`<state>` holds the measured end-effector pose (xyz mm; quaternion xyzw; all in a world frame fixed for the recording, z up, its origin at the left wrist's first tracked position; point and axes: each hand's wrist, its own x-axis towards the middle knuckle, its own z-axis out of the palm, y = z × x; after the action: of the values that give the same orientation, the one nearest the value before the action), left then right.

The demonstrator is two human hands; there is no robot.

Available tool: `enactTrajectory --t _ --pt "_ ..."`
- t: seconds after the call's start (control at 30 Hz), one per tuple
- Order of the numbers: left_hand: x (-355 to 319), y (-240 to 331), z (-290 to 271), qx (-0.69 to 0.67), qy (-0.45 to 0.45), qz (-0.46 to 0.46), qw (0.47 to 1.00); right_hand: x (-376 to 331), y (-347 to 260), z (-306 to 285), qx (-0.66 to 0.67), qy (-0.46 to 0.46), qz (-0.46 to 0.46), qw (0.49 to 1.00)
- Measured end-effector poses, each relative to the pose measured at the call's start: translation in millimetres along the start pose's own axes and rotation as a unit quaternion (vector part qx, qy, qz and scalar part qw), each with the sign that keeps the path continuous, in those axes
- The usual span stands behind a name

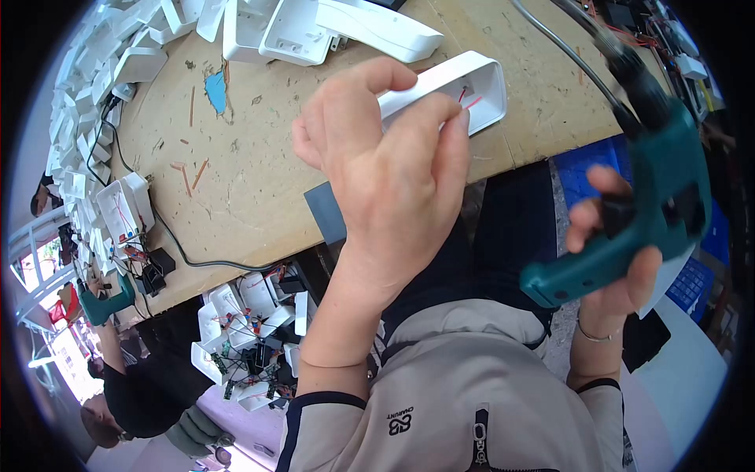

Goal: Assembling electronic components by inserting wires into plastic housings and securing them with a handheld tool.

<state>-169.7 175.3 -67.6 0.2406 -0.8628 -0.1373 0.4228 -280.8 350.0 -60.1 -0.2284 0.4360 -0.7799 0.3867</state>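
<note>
Over the bench edge, my left hand (393, 141) is closed at a white plastic housing (494, 75), its thumb and forefinger pinched together by the opening. Thin red wires (470, 102) show right beside those fingertips. Whatever lies in the pinch is hidden. Another finger reaches along the housing's upper wall. Off to the right, my right hand (629, 259) grips a green pistol-grip power tool (668, 181), fingers around its handle near the black trigger. Its black front end points up and away, over the bench's right side.
White housings (295, 35) line the wooden bench (252, 173) at the back, with a large heap (82, 118) at left. A black cable (189, 256) crosses the bench. A box of housings and circuit boards (252, 346) sits below the edge. A co-worker (149, 393) holds a similar green tool (110, 303).
</note>
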Motion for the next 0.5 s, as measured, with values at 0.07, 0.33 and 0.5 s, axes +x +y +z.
enactTrajectory --t 0.07,0.33,0.5 --pt "0.3 -1.1 1.8 0.019 -0.003 -0.011 1.000 -14.5 -5.8 -4.3 -0.056 0.019 -0.012 0.998" --pt "-2.6 -4.6 22.9 -0.064 0.009 -0.052 0.997 -47.5 -23.0 -20.8 -0.245 0.032 0.011 0.969" --pt "-3.3 -4.8 32.9 -0.067 0.038 -0.047 0.996 -47.7 -17.7 -20.8 -0.261 0.066 0.021 0.963"
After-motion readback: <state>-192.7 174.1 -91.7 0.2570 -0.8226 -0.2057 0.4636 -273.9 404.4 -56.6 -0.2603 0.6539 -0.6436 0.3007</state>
